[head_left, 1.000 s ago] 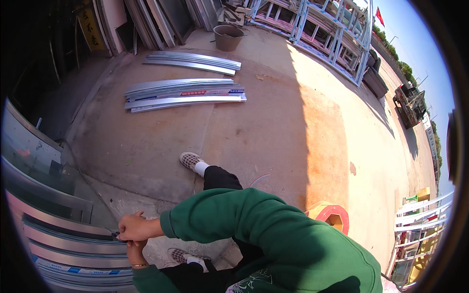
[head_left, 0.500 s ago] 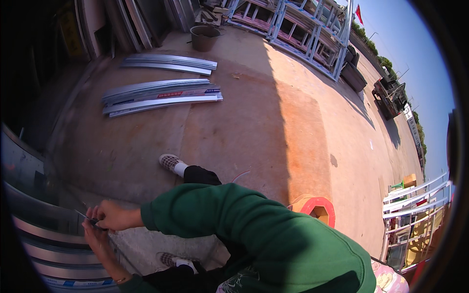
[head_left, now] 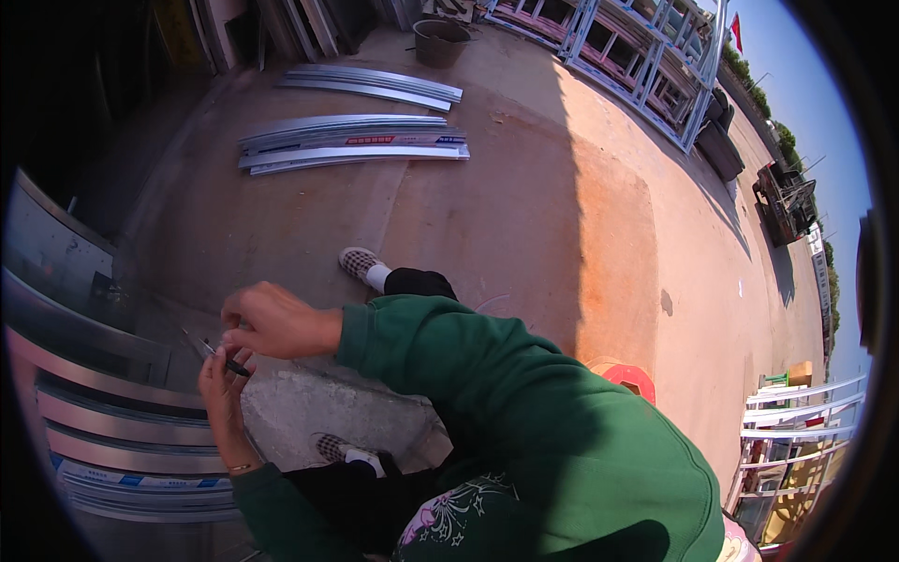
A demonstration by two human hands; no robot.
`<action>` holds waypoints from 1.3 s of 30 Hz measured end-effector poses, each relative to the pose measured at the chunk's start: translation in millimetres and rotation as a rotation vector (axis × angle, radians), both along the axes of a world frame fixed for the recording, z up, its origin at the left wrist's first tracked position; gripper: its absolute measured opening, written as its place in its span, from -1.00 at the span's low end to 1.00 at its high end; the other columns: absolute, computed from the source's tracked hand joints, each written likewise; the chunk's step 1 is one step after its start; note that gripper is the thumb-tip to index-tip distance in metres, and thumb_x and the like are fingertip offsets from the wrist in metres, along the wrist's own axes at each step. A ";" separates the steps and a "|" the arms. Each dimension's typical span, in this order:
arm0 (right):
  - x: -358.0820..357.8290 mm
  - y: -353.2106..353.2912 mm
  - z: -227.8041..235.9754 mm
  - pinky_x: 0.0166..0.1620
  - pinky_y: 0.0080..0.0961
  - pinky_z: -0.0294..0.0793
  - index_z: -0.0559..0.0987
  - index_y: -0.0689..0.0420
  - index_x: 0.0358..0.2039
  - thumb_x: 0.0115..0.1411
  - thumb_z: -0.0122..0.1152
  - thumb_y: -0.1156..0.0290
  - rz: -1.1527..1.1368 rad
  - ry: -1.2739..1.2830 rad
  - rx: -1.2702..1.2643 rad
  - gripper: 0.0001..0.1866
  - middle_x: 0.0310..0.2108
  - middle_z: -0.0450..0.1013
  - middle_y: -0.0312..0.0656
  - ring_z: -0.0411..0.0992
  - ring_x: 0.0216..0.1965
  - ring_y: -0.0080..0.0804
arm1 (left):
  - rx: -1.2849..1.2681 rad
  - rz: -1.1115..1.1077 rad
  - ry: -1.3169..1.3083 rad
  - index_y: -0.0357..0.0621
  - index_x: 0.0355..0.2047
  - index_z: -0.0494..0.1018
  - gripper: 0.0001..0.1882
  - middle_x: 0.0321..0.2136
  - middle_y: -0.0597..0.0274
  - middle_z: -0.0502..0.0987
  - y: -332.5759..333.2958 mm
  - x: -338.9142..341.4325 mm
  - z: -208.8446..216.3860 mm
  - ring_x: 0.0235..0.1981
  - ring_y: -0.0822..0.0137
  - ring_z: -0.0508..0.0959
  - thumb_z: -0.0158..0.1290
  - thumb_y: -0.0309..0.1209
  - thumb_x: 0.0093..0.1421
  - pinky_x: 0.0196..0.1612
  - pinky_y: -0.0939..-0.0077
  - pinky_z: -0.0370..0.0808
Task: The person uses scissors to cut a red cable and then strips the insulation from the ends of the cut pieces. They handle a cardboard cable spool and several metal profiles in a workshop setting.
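My left hand (head_left: 223, 398) comes up from below, its fingers closed around a slim dark-handled tool (head_left: 237, 366). A thin pale piece sticks out past its fingertips; the exact kind of tool is too small to tell. My right hand (head_left: 273, 321) bends over from above, thumb and fingers pinched together at the fingertips of the left hand. What lies inside that pinch is hidden. Both hands hover beside a stack of long metal profiles (head_left: 131, 429), some with blue-and-white film, at the lower left.
Two bundles of metal strips, the nearer bundle (head_left: 356, 150) larger, lie on the concrete floor (head_left: 487, 215) ahead. A bucket (head_left: 440, 43) stands behind them. White metal frames (head_left: 646, 70) lean at the far right, a dark vehicle (head_left: 785, 201) beyond. A red-rimmed cardboard roll (head_left: 627, 377) is beside me.
The view has shifted, so the scene sits higher on the left and further right. My right hand has lifted and curled more over the left, which still holds the tool.
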State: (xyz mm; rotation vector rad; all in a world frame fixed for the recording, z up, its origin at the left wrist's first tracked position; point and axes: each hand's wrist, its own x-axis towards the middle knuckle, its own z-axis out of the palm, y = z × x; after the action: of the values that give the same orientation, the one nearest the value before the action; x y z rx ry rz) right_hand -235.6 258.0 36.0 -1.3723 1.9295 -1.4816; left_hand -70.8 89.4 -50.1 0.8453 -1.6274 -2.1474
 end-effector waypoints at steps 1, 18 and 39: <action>-9.4 31.8 8.7 -0.23 -0.24 0.61 0.66 0.39 -0.18 0.28 0.32 0.33 -0.043 -0.055 -0.203 -0.68 -0.37 0.63 0.12 0.66 -0.35 -0.06 | -0.045 0.013 -0.145 -0.25 0.00 0.52 -0.57 -0.13 0.14 0.61 -1.8 -1.3 -8.7 -0.12 0.28 0.68 0.14 -0.09 0.42 -0.10 0.38 0.65; 245.6 705.0 -207.6 -0.57 -0.44 0.55 0.60 0.23 -0.34 0.22 0.42 0.46 -1.690 -0.928 0.919 -0.85 -0.49 0.61 -0.16 0.63 -0.54 -0.39 | 0.051 -0.459 -0.946 -0.30 -0.53 0.42 -0.43 -0.59 0.04 0.48 75.5 40.6 -274.5 -0.53 0.08 0.61 0.23 0.02 0.27 -0.40 0.07 0.63; 235.9 673.5 -364.8 0.32 -0.06 0.40 0.31 0.37 0.25 -0.30 0.68 -0.34 -1.566 -0.823 1.726 0.31 0.22 0.45 0.10 0.42 0.28 0.02 | -0.063 -0.253 -0.705 -0.28 0.15 0.44 -0.52 0.13 0.06 0.55 116.4 52.3 -123.4 0.12 0.13 0.59 0.03 -0.13 0.45 0.08 0.17 0.63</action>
State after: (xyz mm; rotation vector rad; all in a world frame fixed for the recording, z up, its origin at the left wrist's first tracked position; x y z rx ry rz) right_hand 0.3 931.5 -328.8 1.4136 2.1566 0.0569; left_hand -18.5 205.8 -173.5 1.5761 -2.2118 -2.0575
